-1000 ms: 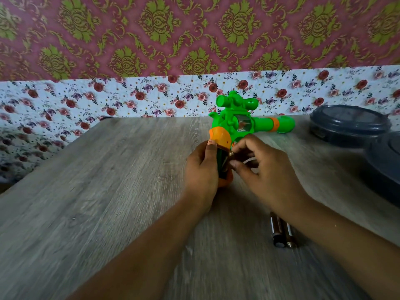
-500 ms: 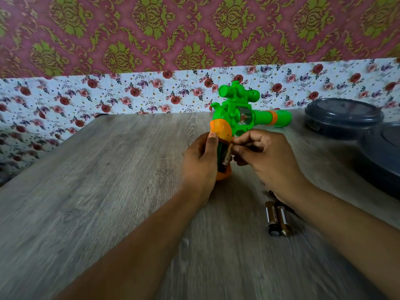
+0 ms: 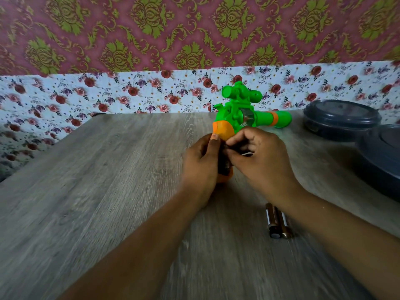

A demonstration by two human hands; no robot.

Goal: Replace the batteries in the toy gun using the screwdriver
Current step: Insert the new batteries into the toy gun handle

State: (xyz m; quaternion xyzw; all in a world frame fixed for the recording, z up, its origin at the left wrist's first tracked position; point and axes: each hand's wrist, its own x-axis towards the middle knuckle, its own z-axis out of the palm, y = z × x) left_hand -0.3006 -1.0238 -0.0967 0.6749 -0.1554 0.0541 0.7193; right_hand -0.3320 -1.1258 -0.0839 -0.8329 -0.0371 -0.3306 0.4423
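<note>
A green and orange toy gun [image 3: 240, 114] stands upright on the wooden table [image 3: 108, 180], barrel pointing right. My left hand [image 3: 201, 167] grips its orange handle from the left, thumb up along the handle. My right hand [image 3: 259, 156] pinches a dark battery at the open compartment in the handle; most of that battery is hidden by my fingers. Two brown batteries [image 3: 278, 220] lie side by side on the table under my right wrist. No screwdriver is in view.
Two dark grey round lidded containers [image 3: 342, 118] stand at the table's right side, one partly cut off by the frame edge. A floral papered wall runs along the table's far edge.
My right hand's fingers have closed in tighter against the handle compartment with the battery. My left hand keeps its grip on the gun.
</note>
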